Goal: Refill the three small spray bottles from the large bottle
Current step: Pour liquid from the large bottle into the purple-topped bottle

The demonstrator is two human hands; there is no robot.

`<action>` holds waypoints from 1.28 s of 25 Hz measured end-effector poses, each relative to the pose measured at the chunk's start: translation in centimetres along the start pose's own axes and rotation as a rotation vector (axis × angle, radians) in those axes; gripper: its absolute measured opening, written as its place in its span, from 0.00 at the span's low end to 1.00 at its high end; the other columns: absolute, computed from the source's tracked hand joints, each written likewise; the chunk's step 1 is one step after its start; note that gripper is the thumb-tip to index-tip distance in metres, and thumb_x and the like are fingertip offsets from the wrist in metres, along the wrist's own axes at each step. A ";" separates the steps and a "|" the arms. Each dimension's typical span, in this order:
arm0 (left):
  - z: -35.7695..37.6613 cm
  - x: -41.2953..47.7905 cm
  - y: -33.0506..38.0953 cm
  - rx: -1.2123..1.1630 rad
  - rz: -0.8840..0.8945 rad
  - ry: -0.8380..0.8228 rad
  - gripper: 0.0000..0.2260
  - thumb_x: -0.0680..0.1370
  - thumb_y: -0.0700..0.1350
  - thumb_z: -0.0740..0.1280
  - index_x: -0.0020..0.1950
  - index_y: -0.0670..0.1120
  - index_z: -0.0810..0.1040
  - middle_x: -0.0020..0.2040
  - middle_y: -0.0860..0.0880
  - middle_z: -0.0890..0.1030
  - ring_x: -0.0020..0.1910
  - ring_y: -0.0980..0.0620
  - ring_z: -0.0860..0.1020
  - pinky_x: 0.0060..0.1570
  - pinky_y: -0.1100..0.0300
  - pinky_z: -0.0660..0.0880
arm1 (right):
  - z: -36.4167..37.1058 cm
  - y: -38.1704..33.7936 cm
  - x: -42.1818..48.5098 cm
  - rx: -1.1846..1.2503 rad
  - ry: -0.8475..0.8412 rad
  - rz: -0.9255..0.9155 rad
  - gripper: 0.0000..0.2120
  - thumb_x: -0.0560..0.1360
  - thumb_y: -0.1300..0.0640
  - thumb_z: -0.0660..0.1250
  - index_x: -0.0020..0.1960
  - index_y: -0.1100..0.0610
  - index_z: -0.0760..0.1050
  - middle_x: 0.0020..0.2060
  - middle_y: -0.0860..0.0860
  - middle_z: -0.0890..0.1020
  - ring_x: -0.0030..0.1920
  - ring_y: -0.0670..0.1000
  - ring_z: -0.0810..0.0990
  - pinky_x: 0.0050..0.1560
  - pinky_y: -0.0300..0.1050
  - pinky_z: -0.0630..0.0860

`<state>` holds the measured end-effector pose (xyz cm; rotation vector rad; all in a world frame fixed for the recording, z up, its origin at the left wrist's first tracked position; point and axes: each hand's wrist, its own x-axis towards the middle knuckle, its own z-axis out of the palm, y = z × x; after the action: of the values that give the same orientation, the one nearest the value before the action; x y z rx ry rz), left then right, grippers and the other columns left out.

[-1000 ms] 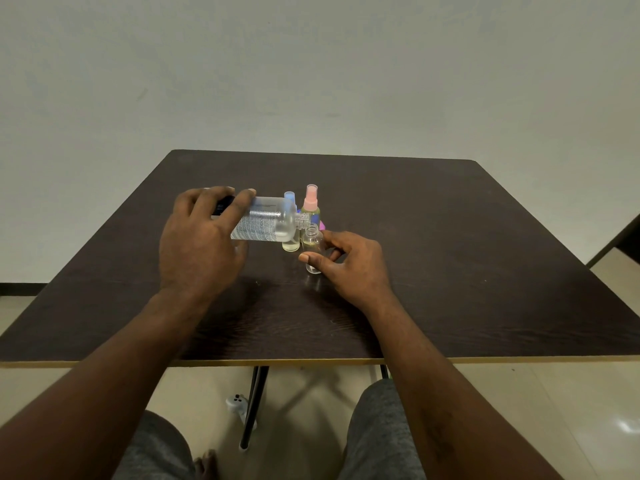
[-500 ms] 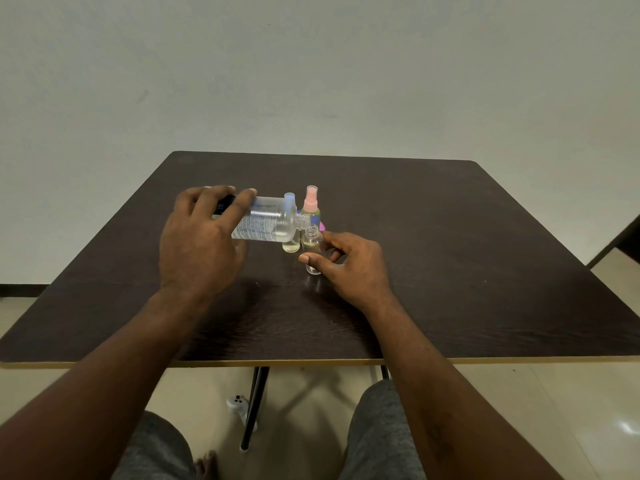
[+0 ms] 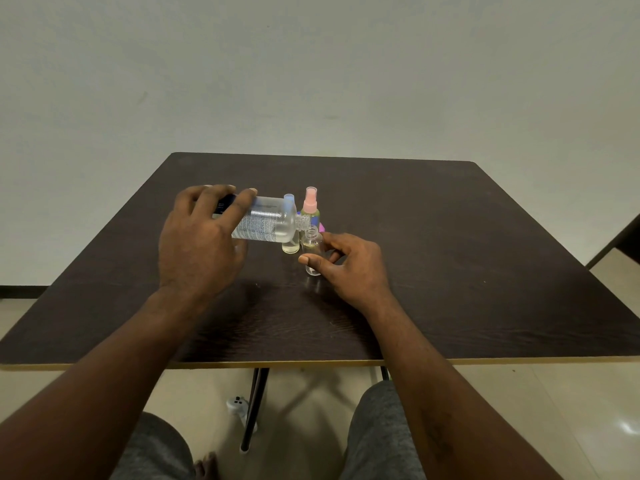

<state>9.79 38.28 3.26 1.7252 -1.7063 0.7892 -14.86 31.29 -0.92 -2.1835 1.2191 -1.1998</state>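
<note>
— In the middle of the dark table (image 3: 450, 271), the left hand (image 3: 201, 244) grips the big bottle (image 3: 266, 223) nearly on its side, its uncapped neck right over the mouth of the small open bottle (image 3: 312, 249).

— And the right hand (image 3: 349, 268)?

— Thumb and fingers pinch that small bottle low down, holding it upright on the tabletop. It looks almost empty to me; I can't make out any stream from here.

— So what makes a good pour?

— A slow tilt, I'd say. That mouth is narrow, so a rush would likely run down the outside. Neck close above the rim, a thin trickle, the small bottle pressed firm so it doesn't tip.

— The other two?

— The blue-capped bottle (image 3: 290, 245) stands just behind the big one, touching or nearly so, I can't tell which. The pink-capped bottle (image 3: 310, 206) stands just beyond the open one. Both wear their caps and show some yellowish liquid. The big bottle's shoulder could knock the blue one over, so I'd watch that side. And I'd stop short of the brim, since the sprayer needs room to go back in.
</note>
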 end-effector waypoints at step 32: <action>-0.2 0.2 -0.1 0.010 0.015 -0.003 0.32 0.72 0.40 0.75 0.76 0.50 0.75 0.68 0.43 0.78 0.67 0.37 0.72 0.52 0.41 0.78 | -0.1 -0.2 0.0 -0.011 -0.002 0.001 0.27 0.72 0.37 0.77 0.66 0.50 0.83 0.45 0.43 0.85 0.40 0.44 0.82 0.43 0.38 0.80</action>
<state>9.85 38.29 3.53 1.7230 -1.7220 0.8030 -14.84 31.44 -0.68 -2.1910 1.2287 -1.1932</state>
